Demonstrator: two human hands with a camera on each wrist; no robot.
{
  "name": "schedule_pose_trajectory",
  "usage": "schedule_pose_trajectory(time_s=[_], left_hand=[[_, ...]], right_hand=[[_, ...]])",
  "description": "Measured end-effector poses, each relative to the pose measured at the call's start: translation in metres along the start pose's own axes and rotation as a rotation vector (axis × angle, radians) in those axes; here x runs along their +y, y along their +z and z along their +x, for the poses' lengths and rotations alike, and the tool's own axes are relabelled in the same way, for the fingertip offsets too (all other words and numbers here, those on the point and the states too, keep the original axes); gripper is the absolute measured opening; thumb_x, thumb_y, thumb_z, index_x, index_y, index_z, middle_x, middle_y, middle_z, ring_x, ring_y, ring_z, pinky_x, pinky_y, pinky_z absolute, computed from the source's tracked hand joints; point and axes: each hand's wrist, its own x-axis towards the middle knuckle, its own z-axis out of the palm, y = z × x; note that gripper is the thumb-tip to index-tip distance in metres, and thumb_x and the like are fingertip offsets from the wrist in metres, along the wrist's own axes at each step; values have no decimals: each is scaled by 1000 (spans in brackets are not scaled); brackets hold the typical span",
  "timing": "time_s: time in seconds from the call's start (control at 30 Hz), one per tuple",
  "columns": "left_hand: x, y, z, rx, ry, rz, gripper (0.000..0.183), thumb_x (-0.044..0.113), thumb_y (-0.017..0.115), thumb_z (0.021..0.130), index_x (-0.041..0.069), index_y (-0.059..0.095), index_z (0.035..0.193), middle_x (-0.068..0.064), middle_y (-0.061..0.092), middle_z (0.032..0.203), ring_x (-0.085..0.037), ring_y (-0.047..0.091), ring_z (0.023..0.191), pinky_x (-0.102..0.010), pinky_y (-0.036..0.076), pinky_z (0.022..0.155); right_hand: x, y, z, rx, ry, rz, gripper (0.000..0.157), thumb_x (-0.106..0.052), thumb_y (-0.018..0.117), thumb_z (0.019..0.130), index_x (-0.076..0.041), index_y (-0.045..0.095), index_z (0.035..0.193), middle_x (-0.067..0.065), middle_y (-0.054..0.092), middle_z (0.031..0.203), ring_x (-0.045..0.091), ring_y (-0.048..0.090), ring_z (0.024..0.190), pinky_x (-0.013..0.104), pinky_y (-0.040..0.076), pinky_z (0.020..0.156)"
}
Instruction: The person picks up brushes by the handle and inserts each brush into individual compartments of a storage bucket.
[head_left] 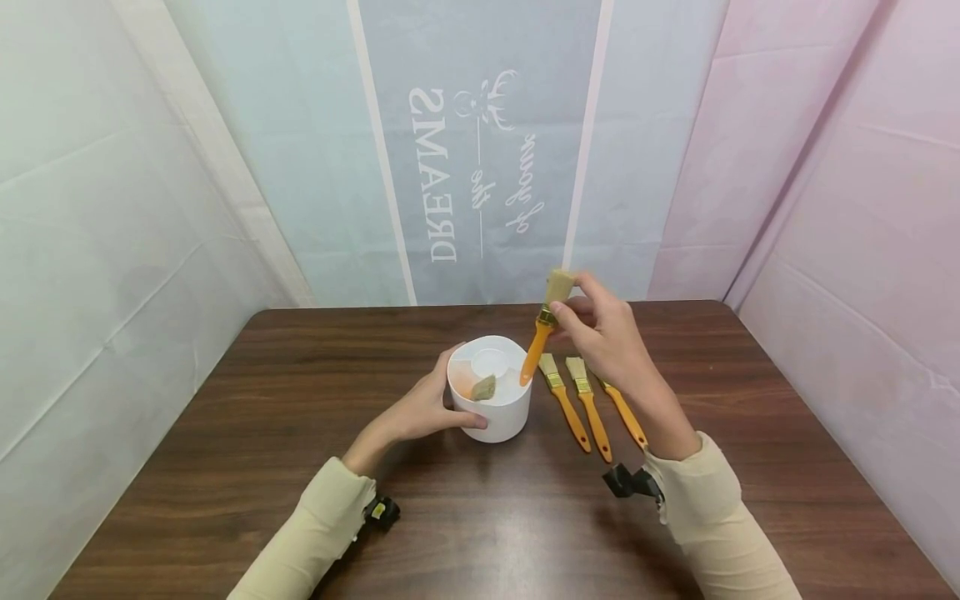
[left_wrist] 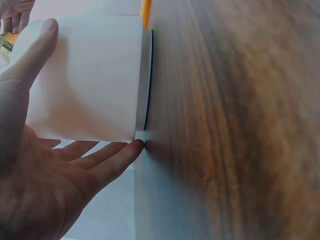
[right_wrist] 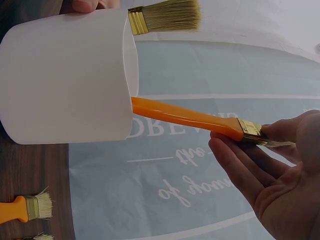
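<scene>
Looks to me like the step in hand is loading a white tub (head_left: 513, 415) with paintbrushes, handle down. The right hand (head_left: 606, 327) is pinching an orange brush (head_left: 536, 348) up by the metal band and bristles, bristles up, with the handle's end just inside the tub's mouth on the right side. The left hand (head_left: 424, 407) is wrapped around the tub on the other side, thumb on the near wall and fingers spread along the far side, so it's basically bracing it on the wooden table (head_left: 225, 467). One brush head (head_left: 484, 387) pokes out over the rim already, and three spare brushes (head_left: 591, 407) lie side by side just right of the tub. My guess is the next move calls for tipping the handle a bit more upright, sliding it down and letting go, left hand keeping the tub steady. Stuff I can't make out: the inside is washed out, so whether those pale shapes are dividers, no clue. The right wrist covers part of the farthest spare, the right wrist view crops the spares, and an orange sliver at the top of the left wrist view is too cut off to identify.
</scene>
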Motion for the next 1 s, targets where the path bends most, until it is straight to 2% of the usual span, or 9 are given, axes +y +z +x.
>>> schedule_pose_trajectory(time_s=[0.07,0.2,0.47,0.6,0.87,1.0], left_hand=[[0,0,0,1,-1,2,122,32,94,75,15,13,163,-5,48,153,-22,51,136,-50,37,117],[1,0,0,2,-8,8,121,34,94,75,18,13,163,-4,47,154,-22,51,137,-50,37,117],[3,0,0,-2,-8,-1,122,34,94,75,17,13,164,-4,46,154,-23,51,137,-51,38,117],[3,0,0,-5,-15,-3,120,35,93,76,22,12,163,-4,45,155,-23,49,139,-52,37,117],[4,-1,-1,-11,-10,1,121,35,93,75,20,12,164,-4,44,156,-23,48,141,-52,38,118],[3,-1,-1,-13,-4,1,121,36,93,76,21,11,163,-4,43,156,-23,47,142,-53,37,118]], right_hand=[[0,0,0,1,-9,-15,35,-14,58,106,-8,54,141,24,75,108,34,78,89,31,63,71],[-1,1,0,5,-20,-37,38,-13,59,106,-9,55,143,23,76,108,33,78,88,31,63,70],[-2,2,0,3,-29,-63,31,-12,62,104,-9,60,134,21,77,107,31,78,88,30,63,68],[-3,4,-1,-25,-34,-57,28,-11,63,103,-10,60,131,20,76,108,30,78,89,29,63,67],[-5,7,-4,-39,-63,-95,29,-8,64,102,-8,60,130,20,76,107,30,79,87,40,63,68],[-5,7,-3,-50,-60,-79,29,-9,63,103,-6,60,131,21,76,107,30,78,88,39,63,68]])
